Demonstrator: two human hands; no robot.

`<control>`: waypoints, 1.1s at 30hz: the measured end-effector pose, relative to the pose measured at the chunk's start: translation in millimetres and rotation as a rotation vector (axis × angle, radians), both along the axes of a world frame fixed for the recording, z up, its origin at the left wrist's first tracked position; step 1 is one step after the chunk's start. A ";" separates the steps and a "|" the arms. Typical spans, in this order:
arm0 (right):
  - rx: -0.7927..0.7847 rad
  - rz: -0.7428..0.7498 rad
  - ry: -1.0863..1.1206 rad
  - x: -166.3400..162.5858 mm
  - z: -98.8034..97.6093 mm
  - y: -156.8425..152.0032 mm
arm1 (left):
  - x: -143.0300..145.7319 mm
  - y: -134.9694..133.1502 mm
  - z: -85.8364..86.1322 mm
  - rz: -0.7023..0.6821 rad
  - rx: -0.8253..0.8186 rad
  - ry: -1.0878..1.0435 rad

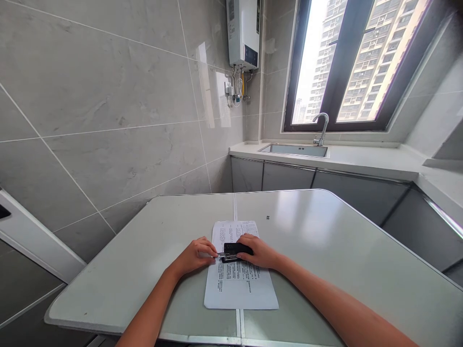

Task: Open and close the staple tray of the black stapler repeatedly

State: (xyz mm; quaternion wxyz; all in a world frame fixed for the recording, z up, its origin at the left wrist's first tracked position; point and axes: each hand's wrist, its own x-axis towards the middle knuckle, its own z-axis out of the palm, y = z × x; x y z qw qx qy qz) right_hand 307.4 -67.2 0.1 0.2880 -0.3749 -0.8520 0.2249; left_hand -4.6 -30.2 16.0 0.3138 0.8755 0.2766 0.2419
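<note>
A black stapler (pixel 231 249) lies over printed sheets of paper (pixel 238 289) on the table. My right hand (pixel 257 250) is wrapped round the stapler's right end. At its left end, a thin metal part (pixel 220 255) sticks out, and my left hand (pixel 198 253) pinches it between thumb and fingers. Whether that part is the stapler's pulled-out tray or rod, I cannot tell. Beyond the paper, slightly to the right, lies a tiny dark piece (pixel 267 217) that looks like a short strip of staples.
The pale table (pixel 126 265) has a metal seam down its middle and cut corners. Behind it runs a white counter (pixel 369 156) with a sink (pixel 294 150) and a faucet (pixel 321 127). A water heater (pixel 244 33) hangs on the tiled wall, left of the window.
</note>
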 end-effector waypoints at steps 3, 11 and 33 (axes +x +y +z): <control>-0.011 0.006 -0.003 0.9 0.9 -0.5 | -6.7 2.9 3.4 -0.003 0.017 0.024; 0.009 0.028 0.026 -6.0 2.0 -6.8 | 9.3 -5.1 -2.8 0.112 -0.019 -0.003; 0.047 -0.192 0.097 3.5 9.0 -5.4 | 29.4 -9.4 -3.6 0.105 0.214 0.112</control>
